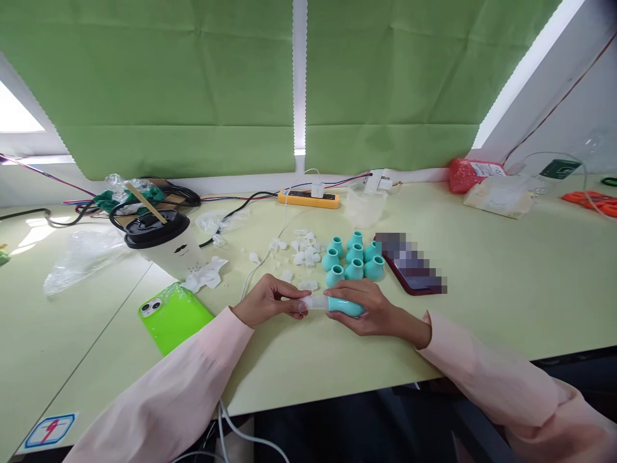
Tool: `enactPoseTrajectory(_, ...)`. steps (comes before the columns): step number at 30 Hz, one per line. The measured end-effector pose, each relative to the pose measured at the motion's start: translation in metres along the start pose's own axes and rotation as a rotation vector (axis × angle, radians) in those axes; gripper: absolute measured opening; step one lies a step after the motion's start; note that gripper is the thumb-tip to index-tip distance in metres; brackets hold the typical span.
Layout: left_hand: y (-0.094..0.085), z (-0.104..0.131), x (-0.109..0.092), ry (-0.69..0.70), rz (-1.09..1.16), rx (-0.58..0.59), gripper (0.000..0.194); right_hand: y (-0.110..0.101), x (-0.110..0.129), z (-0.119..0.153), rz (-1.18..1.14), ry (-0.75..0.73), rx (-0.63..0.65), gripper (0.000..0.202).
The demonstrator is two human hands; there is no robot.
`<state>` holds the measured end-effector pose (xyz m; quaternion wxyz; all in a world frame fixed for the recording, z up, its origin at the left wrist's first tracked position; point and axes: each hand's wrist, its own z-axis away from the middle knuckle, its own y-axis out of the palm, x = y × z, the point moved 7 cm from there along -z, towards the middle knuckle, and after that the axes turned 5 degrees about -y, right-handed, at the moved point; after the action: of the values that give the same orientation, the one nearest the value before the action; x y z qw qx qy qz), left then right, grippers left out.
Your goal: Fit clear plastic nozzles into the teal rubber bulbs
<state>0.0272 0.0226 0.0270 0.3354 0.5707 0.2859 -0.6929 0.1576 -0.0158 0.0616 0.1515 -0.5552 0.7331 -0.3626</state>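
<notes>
Near the table's front edge, my right hand (364,305) wraps round a teal rubber bulb (346,307) lying on its side, mouth to the left. A translucent white tube (317,302) meets the bulb's mouth, and my left hand (274,301) pinches its outer end between thumb and fingers. How deep the tube sits in the bulb cannot be seen. Just beyond my hands, several more teal bulbs (355,269) stand upright in a cluster with open mouths. To their left lies a loose pile of small translucent white pieces (306,249).
A phone (417,270) lies right of the bulbs, a green-cased phone (173,318) by my left forearm. A lidded cup (168,254) with a straw stands at left. Behind are a yellow power strip (308,199) and a clear plastic cup (365,209). A white cable (260,263) crosses the table.
</notes>
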Motion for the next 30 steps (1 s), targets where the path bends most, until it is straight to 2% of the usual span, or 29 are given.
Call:
enactPoseTrajectory(5,-0.002,-0.001,0.002,0.020,0.030,-0.010,0.032,0.001,-0.005,0.000,-0.084,0.095,-0.063,0.026)
enactPoseTrajectory(10,-0.001,-0.003,0.007,0.014,0.031,-0.008,0.031,0.007,-0.008,0.002,-0.124,0.124,-0.025,0.025)
enactPoseTrajectory(25,-0.005,-0.004,0.013,0.000,0.009,-0.030,0.034,0.010,-0.013,0.005,-0.170,0.243,-0.074,0.023)
enactPoseTrajectory(30,-0.007,-0.004,0.003,0.026,0.028,-0.120,0.036,0.006,-0.019,0.002,-0.163,0.293,-0.142,0.023)
